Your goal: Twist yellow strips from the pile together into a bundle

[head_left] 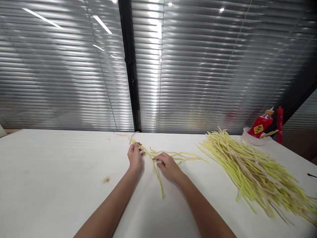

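Observation:
My left hand (135, 158) is closed, thumb against fingers, around one end of a few thin yellow strands (160, 185). From that grip the strands fan out: one hangs toward me, others (189, 156) lie off to the right. Close by, my right hand (168, 166) is curved with its fingers apart, the fingertips at the strands where they split. Whether those fingertips touch a strand is hard to see. Beyond my left hand, a pale beige strand (130, 138) lies near the table's back edge.
A large pile of yellow and beige strands (250, 172) covers the right side of the white table (61, 165). Behind it stand a white bowl (252, 138), a red bottle (261, 125) leaning in it, and a red tube (279, 124). Glass with blinds (198, 82) rises behind the table.

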`<action>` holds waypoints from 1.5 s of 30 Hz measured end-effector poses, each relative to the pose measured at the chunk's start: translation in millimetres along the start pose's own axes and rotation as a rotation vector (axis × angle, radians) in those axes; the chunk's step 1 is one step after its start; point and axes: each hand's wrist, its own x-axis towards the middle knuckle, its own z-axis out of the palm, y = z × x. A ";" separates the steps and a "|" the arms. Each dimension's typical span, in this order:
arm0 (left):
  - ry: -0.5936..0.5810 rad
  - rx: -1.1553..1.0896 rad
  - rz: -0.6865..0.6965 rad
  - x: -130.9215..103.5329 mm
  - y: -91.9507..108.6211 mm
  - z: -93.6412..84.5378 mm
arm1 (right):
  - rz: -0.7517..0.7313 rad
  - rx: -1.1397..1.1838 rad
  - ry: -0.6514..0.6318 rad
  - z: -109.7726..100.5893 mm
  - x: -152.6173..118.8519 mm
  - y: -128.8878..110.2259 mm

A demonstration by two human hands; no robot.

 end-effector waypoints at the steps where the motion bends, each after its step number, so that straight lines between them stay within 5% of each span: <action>1: 0.017 -0.015 -0.024 1.4 -0.4 -0.7 | -0.035 -0.046 -0.038 0.4 -1.6 -0.6; 13: 0.027 -0.046 -0.116 -1.8 -6.2 1.9 | -0.053 -0.115 -0.101 -0.5 -1.3 -0.6; 19: 0.005 -0.021 -0.103 -2.4 -5.8 2.5 | 0.001 0.011 0.140 -2.8 4.3 4.7; 25: -0.168 0.127 -0.019 -11.1 -8.6 7.8 | 0.318 0.300 0.432 -6.6 11.6 13.0; 30: -0.236 0.257 0.015 -17.6 -13.4 6.8 | 0.419 0.631 0.535 -14.7 16.4 13.9; 39: -0.134 0.724 0.332 -20.2 -10.4 1.9 | 0.333 0.965 0.419 -22.7 13.5 0.2; 45: -0.345 0.494 0.400 -26.4 -9.0 4.8 | 0.329 1.020 0.299 -22.2 10.9 -3.1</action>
